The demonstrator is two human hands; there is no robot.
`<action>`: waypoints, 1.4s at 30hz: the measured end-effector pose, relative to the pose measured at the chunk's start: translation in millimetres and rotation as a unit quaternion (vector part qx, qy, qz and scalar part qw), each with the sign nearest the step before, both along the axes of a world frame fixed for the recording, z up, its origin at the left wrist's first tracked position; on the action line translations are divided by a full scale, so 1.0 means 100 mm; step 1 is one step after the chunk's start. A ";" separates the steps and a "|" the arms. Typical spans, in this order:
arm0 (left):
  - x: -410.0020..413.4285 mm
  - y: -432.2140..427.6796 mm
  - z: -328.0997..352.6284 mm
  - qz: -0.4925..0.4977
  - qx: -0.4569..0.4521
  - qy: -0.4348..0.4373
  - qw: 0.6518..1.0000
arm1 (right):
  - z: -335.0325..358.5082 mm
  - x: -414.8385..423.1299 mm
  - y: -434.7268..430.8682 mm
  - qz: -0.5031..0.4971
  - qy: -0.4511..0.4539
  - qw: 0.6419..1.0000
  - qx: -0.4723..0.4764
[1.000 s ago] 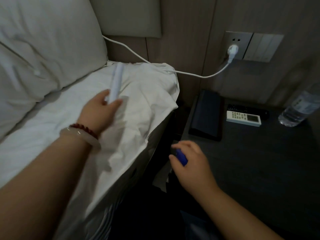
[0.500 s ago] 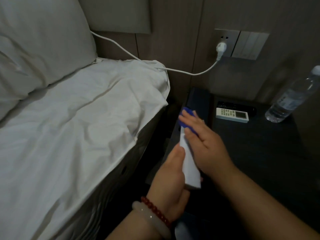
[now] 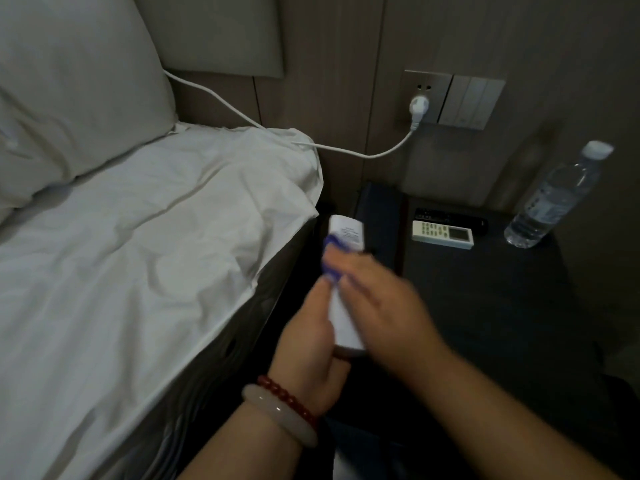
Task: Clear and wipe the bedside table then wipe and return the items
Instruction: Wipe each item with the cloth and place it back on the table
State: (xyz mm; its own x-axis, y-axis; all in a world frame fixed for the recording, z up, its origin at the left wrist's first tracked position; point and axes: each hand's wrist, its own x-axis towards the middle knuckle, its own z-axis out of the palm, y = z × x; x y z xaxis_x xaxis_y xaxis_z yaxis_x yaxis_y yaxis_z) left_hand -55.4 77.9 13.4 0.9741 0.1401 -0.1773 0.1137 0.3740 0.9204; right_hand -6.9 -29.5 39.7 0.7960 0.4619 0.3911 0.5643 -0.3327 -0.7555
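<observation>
My left hand (image 3: 311, 344) grips the lower end of a long white device (image 3: 346, 233) held upright in the gap between bed and table. My right hand (image 3: 377, 299), blurred, presses a blue cloth (image 3: 329, 261) against the device's upper half. On the dark bedside table (image 3: 485, 306) lie a white air-conditioner remote (image 3: 443, 233), a black remote (image 3: 450, 214) behind it, and a dark flat case (image 3: 381, 220) at the left edge. A clear water bottle (image 3: 550, 199) stands at the far right.
The bed with its white duvet (image 3: 138, 271) and pillow (image 3: 69, 81) fills the left. A white cable (image 3: 346, 154) runs from the wall socket (image 3: 419, 105) across to the bed. The wall panel rises behind the table.
A second ago my left hand picked the white device off the bed; it is now beside the table. My right hand has slid the blue cloth down from the device's top.
</observation>
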 end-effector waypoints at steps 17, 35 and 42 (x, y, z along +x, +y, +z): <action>-0.04 -0.12 0.12 0.035 -0.101 0.097 0.990 | -0.32 -0.41 -0.19 0.027 -0.041 0.998 -0.025; -0.01 -0.18 -0.01 0.026 0.484 -0.044 0.873 | 0.00 -0.17 -0.36 -0.175 0.389 0.863 0.271; -0.07 -0.33 0.20 -0.031 0.108 -0.008 0.994 | 0.13 -0.15 -0.38 -0.126 0.434 0.840 0.301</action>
State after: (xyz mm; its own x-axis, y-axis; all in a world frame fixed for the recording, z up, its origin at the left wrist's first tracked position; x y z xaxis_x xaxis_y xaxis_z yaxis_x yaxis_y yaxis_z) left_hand -62.2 44.9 33.2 0.9844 0.1136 -0.1347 0.1158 0.1598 0.9803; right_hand -21.5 -67.8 53.2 0.9445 0.1634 -0.2849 -0.3174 0.2305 -0.9199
